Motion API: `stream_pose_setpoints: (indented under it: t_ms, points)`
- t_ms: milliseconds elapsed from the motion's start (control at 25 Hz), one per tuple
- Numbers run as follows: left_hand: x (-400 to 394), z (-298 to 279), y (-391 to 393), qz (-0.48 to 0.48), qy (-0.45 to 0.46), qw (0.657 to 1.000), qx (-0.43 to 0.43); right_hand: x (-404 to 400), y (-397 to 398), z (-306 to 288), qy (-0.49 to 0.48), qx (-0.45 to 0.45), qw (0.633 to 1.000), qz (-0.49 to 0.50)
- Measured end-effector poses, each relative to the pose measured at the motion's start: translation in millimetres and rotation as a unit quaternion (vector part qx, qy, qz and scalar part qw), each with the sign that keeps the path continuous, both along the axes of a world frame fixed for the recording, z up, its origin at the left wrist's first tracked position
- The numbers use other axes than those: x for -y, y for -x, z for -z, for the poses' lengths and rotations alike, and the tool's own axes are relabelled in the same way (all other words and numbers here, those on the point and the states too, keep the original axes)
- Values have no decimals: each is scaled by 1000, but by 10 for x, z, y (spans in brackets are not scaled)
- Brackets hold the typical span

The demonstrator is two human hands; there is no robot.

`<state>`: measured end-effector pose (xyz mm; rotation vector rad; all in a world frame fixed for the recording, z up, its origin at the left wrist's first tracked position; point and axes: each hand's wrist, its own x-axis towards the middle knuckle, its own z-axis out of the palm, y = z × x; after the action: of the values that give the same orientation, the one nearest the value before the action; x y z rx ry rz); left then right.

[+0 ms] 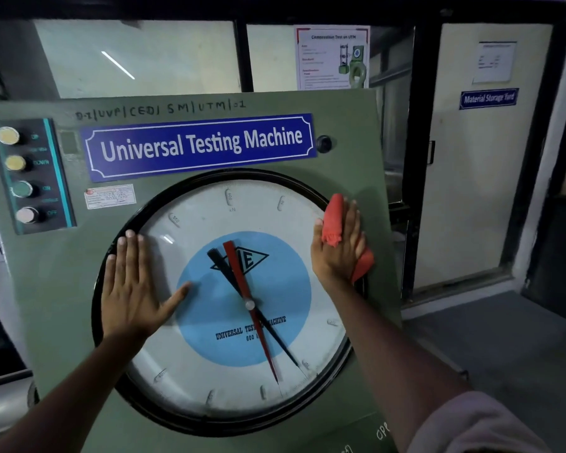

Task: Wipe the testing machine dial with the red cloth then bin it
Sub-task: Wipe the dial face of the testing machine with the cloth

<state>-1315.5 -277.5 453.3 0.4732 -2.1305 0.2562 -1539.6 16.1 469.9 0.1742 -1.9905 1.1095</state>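
A large round dial [209,380] with a black rim, white face, blue centre and red and black pointers fills the front of the green testing machine [350,125]. My left hand [134,286] lies flat and open on the dial's left side, fingers up, thumb toward the centre. My right hand [339,246] presses the red cloth [333,217] against the dial's upper right rim. The cloth sticks out above my fingers and below my palm at the right.
A blue "Universal Testing Machine" nameplate [200,145] sits above the dial. A dark panel with several push buttons [17,165] is at the machine's upper left. Behind stand glass partitions, a poster [332,57] and a door marked "Material Storage Yard" [487,98] at right.
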Motion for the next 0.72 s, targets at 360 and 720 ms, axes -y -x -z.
stream_pose_setpoints:
  t_ms: [360, 720]
  points:
    - [-5, -2, -9, 7, 1, 1000, -3, 263, -143, -69, 42, 116, 992, -22]
    - [55, 25, 28, 6, 16, 1000, -17, 1120, -713, 108, -249, -157, 948, -122]
